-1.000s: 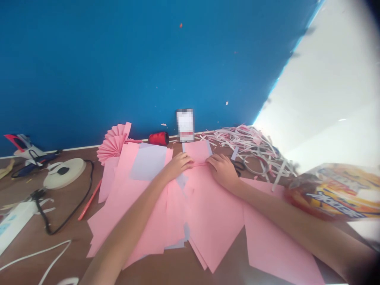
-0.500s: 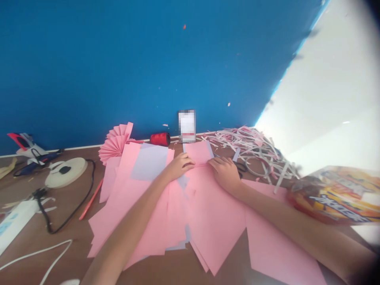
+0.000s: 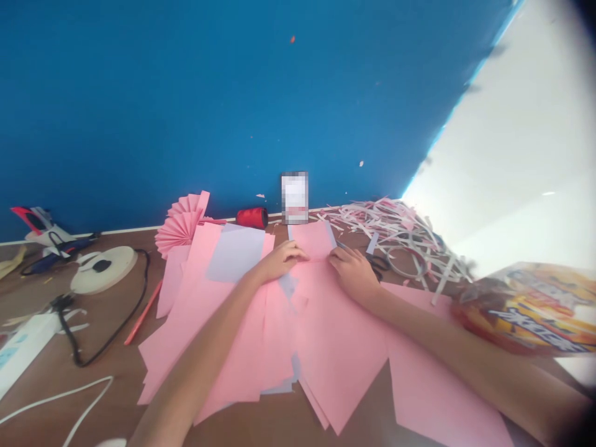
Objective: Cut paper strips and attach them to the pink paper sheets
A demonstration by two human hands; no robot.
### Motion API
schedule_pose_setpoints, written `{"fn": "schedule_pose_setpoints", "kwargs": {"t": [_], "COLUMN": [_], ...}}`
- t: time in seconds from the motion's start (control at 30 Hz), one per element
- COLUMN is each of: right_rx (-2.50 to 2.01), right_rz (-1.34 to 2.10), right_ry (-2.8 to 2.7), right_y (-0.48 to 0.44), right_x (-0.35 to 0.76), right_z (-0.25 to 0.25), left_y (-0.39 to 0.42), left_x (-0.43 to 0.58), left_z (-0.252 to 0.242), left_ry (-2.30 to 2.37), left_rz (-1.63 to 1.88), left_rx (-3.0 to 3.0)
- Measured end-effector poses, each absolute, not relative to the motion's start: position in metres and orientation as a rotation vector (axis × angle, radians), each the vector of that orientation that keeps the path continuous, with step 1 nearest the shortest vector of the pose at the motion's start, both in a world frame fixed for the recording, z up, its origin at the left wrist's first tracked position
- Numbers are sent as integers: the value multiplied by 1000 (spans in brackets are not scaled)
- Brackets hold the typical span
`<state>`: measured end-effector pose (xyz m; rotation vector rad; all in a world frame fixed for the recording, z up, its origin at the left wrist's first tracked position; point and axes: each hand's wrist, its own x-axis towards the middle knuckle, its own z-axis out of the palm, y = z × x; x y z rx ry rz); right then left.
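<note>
A sheet of pink paper [image 3: 314, 241] lies in the middle of the table, with a crease across it between my hands and a bluish edge showing at its sides. My left hand [image 3: 284, 261] has curled fingers closed on the paper at the left end of the crease. At the right end, my right hand [image 3: 352, 273] grips the paper with fingers bent and pressed together; its thumb is hidden. More pink sheets [image 3: 342, 360] lie under and below the hands. Dark-handled scissors [image 3: 380, 266] lie just right of my right hand, partly covered by it.
A pleated pink paper fan [image 3: 179, 226], a red thread spool [image 3: 251, 217] and a propped-up phone-like device [image 3: 295, 198] stand along the blue wall. Paper shreds [image 3: 386, 217] and a snack packet [image 3: 535, 310] are right. Left are a ribbon roll [image 3: 105, 270], a red pen [image 3: 143, 313] and cables.
My right hand has shifted very slightly to the right along the crease. The left hand stays in nearly the same place on the paper.
</note>
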<state>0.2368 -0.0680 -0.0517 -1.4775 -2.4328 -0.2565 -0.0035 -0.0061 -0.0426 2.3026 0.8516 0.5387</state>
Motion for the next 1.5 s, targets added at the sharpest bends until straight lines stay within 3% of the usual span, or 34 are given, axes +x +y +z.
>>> {"fn": "schedule_pose_setpoints", "kwargs": {"t": [0.5, 1.0, 1.23, 1.5], "right_rx": [-1467, -1228, -1143, -1149], "right_rz": [-498, -456, -407, -323], "right_ry": [-2593, -2700, -2716, -2723], "right_y": [-82, -76, -74, -72], "right_x": [229, 227, 229, 229], "right_z": [-43, -46, -43, -41], "left_y": [-7, -14, -25, -40], "left_x": [-3, 5, 15, 33], "left_z": [-39, -37, -27, -28], "left_ry": [839, 890, 897, 1202], "left_rz": [514, 534, 356, 290], "left_rx": [2355, 2678, 2962, 2873]}}
